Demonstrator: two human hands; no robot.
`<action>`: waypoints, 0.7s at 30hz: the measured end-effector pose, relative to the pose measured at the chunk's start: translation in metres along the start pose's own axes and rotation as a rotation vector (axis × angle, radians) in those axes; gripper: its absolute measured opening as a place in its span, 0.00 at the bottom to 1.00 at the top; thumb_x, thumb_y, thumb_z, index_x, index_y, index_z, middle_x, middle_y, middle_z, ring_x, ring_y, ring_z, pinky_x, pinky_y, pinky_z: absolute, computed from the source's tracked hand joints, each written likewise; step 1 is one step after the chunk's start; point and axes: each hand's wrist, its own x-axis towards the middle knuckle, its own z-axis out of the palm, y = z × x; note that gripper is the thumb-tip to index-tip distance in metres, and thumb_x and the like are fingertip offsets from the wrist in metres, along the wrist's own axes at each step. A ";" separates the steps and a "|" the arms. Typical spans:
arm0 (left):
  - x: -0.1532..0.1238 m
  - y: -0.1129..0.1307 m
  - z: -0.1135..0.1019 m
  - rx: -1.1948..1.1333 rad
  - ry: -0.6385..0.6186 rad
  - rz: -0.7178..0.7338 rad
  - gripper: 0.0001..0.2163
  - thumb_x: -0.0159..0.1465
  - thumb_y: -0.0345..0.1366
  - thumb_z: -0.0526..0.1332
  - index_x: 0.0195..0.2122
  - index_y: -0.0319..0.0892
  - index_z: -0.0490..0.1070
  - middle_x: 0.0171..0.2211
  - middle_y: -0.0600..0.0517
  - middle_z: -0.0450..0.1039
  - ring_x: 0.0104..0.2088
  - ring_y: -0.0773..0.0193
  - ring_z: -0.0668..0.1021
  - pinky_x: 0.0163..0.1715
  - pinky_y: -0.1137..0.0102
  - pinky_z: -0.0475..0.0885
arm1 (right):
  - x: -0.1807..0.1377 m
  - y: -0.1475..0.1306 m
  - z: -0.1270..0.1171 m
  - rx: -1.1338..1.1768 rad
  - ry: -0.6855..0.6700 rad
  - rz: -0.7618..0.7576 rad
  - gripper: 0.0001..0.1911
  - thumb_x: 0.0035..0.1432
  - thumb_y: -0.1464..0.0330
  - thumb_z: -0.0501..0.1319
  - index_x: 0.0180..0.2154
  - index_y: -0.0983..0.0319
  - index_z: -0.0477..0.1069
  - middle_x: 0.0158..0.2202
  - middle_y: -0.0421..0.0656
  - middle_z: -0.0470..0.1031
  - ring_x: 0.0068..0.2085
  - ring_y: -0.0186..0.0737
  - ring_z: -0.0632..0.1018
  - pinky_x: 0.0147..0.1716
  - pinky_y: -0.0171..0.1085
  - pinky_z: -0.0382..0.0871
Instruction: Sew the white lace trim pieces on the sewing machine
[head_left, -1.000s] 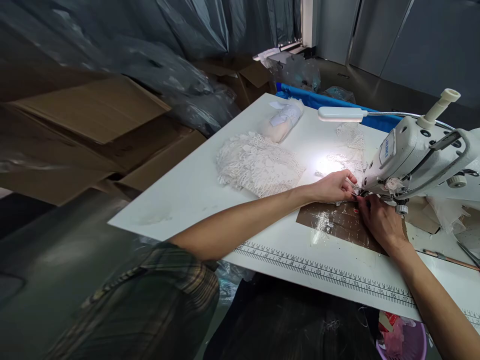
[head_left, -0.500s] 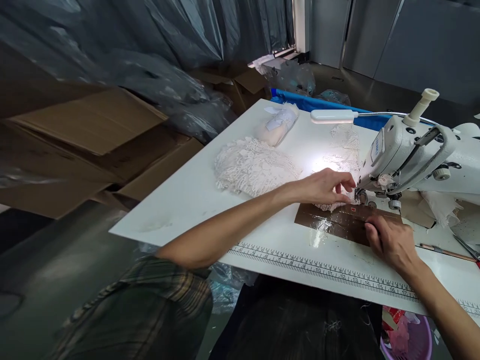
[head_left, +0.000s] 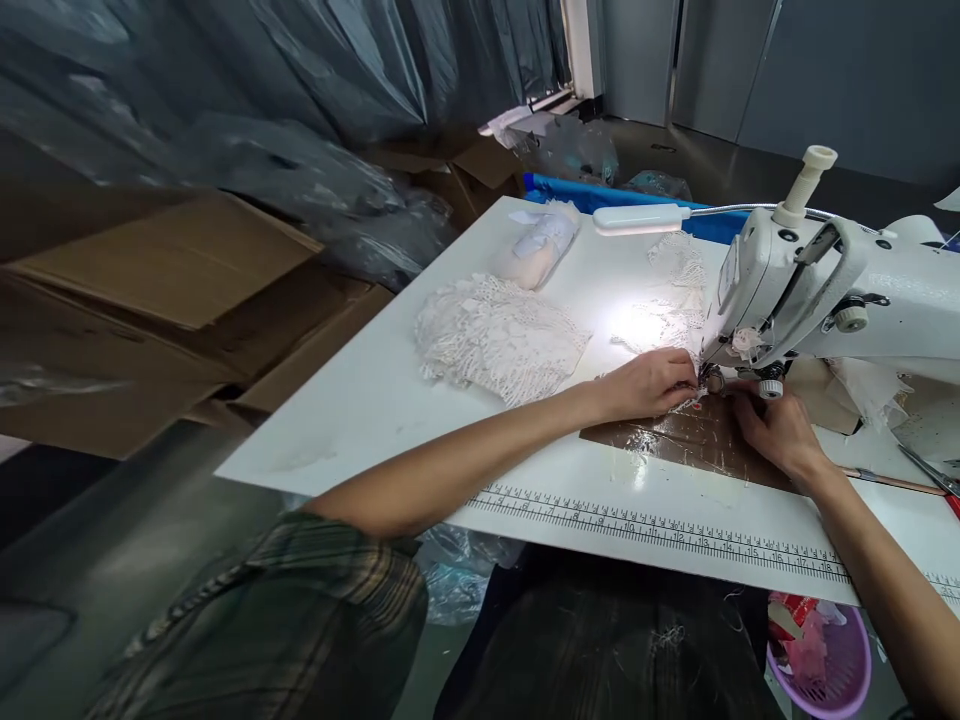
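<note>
My left hand [head_left: 651, 384] rests on the white table [head_left: 390, 380] with its fingers pinched on a small piece of white lace [head_left: 684, 402] just left of the needle of the white sewing machine [head_left: 817, 290]. My right hand [head_left: 776, 430] lies on the brown taped patch [head_left: 675, 440] right under the machine's head, fingers curled at the presser foot; what they hold is hidden. A lamp [head_left: 641, 218] on a bendy neck lights the spot.
A heap of white lace pieces [head_left: 499, 338] and a wrapped bundle [head_left: 534, 250] lie further back on the table. A ruler strip [head_left: 660, 528] runs along the near edge. Cardboard boxes [head_left: 172, 300] stand to the left, a purple basket [head_left: 821, 670] below right, scissors [head_left: 926, 470] at the right.
My right hand has moved forward from the brown patch back up to the presser foot. My left hand stays at the needle with the lace. The view has shifted slightly right.
</note>
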 end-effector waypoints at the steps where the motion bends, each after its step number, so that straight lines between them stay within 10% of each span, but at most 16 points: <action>1: 0.002 -0.005 -0.002 -0.052 -0.014 -0.007 0.07 0.68 0.34 0.58 0.40 0.40 0.75 0.40 0.47 0.76 0.39 0.65 0.77 0.40 0.68 0.75 | 0.000 0.000 0.004 0.017 0.006 0.013 0.16 0.60 0.65 0.51 0.41 0.62 0.76 0.35 0.49 0.77 0.38 0.47 0.76 0.34 0.42 0.70; 10: 0.017 -0.017 -0.023 -0.257 -0.149 -0.154 0.06 0.61 0.36 0.64 0.35 0.42 0.79 0.35 0.52 0.77 0.32 0.69 0.77 0.34 0.73 0.71 | -0.009 0.002 0.009 0.061 0.072 0.008 0.17 0.61 0.65 0.51 0.40 0.61 0.77 0.36 0.48 0.79 0.41 0.46 0.77 0.39 0.43 0.70; 21: 0.014 -0.011 -0.013 0.266 -0.153 0.164 0.14 0.68 0.26 0.50 0.29 0.40 0.72 0.38 0.45 0.75 0.32 0.65 0.75 0.33 0.68 0.70 | -0.010 0.004 0.012 -0.023 0.086 -0.026 0.17 0.62 0.65 0.51 0.40 0.61 0.78 0.36 0.49 0.78 0.40 0.47 0.76 0.37 0.42 0.70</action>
